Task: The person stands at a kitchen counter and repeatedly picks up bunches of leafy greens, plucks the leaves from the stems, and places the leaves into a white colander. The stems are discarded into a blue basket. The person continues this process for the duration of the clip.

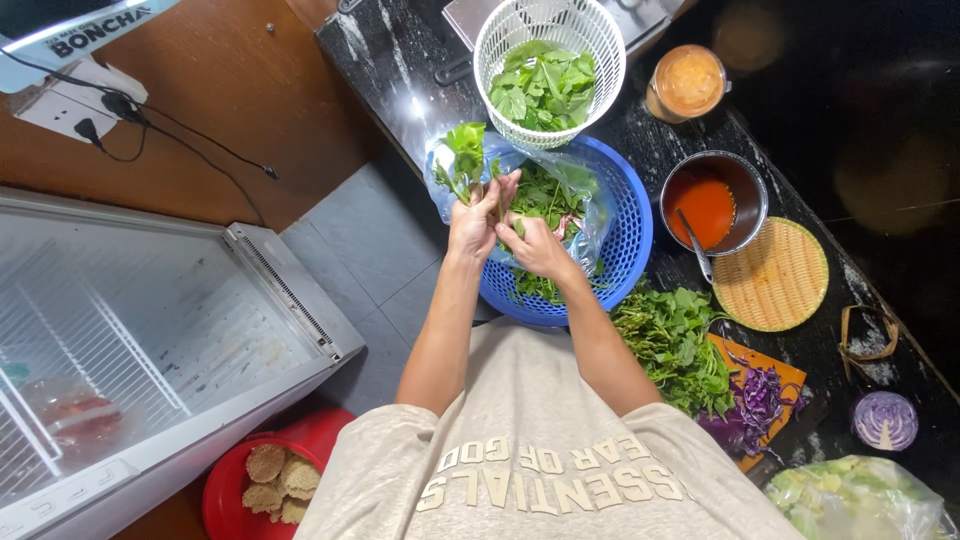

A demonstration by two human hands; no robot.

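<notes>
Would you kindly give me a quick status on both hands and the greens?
Left hand gripping leafy greens. Right hand in bagged greens over blue basket. Nothing in the way.

White basket (549, 20) and sauce pot (748, 185) close around blue basket (628, 245)

Both hands over the basin (628, 245), which sits at the counter's (400, 70) near edge. Left hand (476, 222) grips a sprig (462, 160) at the basin's left rim; right hand (538, 246) just beside it, in the bagged greens (550, 190). Basket (548, 70) of leaves behind the basin. Pot (714, 203) right of basin, jar (688, 83) behind pot. Woven mat (775, 274) under the pot's near side. Loose herbs (672, 345) nearer, by the cutting board (760, 400). Freezer (150, 340) on the floor, left.
</notes>
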